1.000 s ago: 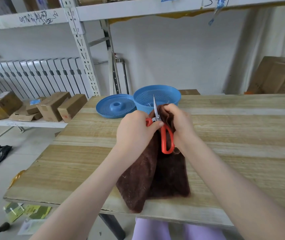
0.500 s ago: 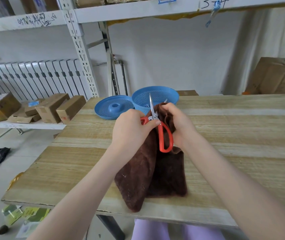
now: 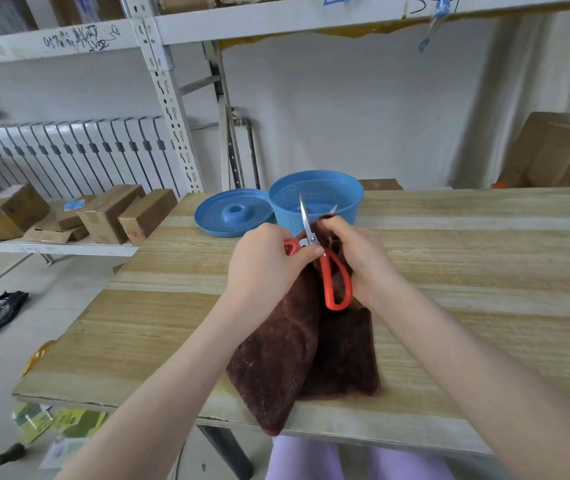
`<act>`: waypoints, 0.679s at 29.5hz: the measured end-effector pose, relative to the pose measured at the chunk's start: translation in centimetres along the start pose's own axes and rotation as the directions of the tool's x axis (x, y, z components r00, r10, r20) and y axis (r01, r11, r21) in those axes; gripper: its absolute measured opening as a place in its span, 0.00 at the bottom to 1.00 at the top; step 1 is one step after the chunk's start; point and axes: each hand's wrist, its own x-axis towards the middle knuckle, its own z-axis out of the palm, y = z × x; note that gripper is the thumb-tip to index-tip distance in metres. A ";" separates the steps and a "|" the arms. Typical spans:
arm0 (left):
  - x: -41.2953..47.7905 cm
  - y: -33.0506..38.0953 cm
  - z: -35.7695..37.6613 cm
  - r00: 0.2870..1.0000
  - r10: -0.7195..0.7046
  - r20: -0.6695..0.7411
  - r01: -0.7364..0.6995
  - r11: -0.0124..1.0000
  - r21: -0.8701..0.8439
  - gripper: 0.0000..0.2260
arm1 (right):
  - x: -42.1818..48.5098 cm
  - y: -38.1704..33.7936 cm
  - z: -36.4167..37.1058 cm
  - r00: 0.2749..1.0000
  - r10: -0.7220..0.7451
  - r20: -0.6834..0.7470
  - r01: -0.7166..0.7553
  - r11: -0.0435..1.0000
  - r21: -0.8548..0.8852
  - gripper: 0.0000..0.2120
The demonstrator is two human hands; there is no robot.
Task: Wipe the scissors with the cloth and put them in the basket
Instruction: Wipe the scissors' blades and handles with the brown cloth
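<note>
one cloth (image 3: 297, 358) corner overhangs the table (image 3: 484, 306) edge (scissors (image 3: 326, 282) held).

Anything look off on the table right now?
Only small things: the brown cloth hangs over the table's near edge, and the scissors are spread open, one bare blade pointing up beside the left hand.

Basket (image 3: 352, 211) on table (image 3: 484, 271) w/ lid (image 3: 233, 213) just L; cloth (image 3: 283, 358) + scissors (image 3: 327, 285) in front

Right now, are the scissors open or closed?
Open. On the scissors one blade points up and the other tip shows apart, beyond the cloth in the right hand; the red loops are spread too.
</note>
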 end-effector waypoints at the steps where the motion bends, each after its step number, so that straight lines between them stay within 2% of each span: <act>1: -0.2 0.0 0.2 1.000 0.002 0.003 -0.002 1.000 0.002 0.25 | 0.0 -0.2 0.0 1.000 -0.004 -0.011 0.004 1.000 -0.007 0.08; 4: -0.4 -0.1 0.4 1.000 0.000 0.007 0.000 1.000 0.009 0.26 | 0.3 -0.6 -0.4 0.998 -0.019 -0.055 0.018 1.000 -0.004 0.12; 9: 0.1 -0.1 0.4 1.000 -0.020 0.000 0.020 1.000 -0.015 0.27 | -0.5 0.8 -0.2 1.000 -0.014 -0.014 0.015 1.000 0.011 0.08; 15: 0.0 0.0 0.9 1.000 0.011 0.015 -0.011 1.000 0.019 0.25 | 0.7 -0.4 -1.1 0.997 -0.015 -0.077 0.017 1.000 0.024 0.07; 20: 0.6 -0.1 0.6 1.000 0.008 0.022 -0.008 1.000 0.016 0.25 | 0.0 1.3 -0.9 1.000 0.008 -0.009 -0.008 0.999 0.031 0.08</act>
